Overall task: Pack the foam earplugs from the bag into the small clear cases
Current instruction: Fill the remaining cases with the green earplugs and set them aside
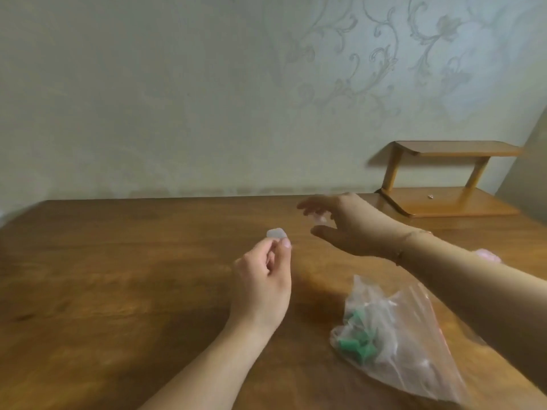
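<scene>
Left fingertips (285, 242) pinch a clear case (276, 233) above the table (118, 276), right hand (346, 224) blurred, fingers apart near a second case (320, 219); earplugs (356, 338) remain in the bag (393, 335): risk, light pinch slips, case drops.

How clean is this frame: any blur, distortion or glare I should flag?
Head view: the right hand is motion-blurred at the fingers; the left hand and the small clear case it pinches are sharper. Wide-angle bending curves the table edge. Light is dim and soft; the bag shows mild sheen.
</scene>
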